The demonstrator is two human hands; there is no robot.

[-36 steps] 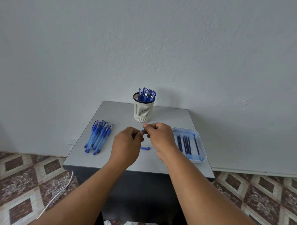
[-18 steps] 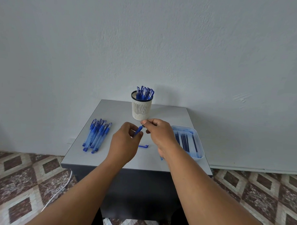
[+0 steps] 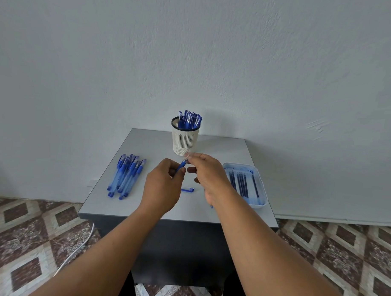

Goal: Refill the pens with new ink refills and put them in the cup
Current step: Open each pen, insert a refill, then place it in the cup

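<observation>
Grey surface [image 3: 146, 146] w/ pen cup [image 3: 185, 140] at back; left hand [image 3: 163, 187] & right hand [image 3: 208, 172] both pinch one blue pen [image 3: 182, 165], close together.

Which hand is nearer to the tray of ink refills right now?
Right. The right hand is just left of the tray of ink refills, nearly beside its rim. The left hand is farther left, beyond the pen cap lying on the table.

Just one head cam here, wide-angle, looking forward and down from above the table's [image 3: 212, 146] near edge, facing the wall [image 3: 193, 59], pretty close.
</observation>
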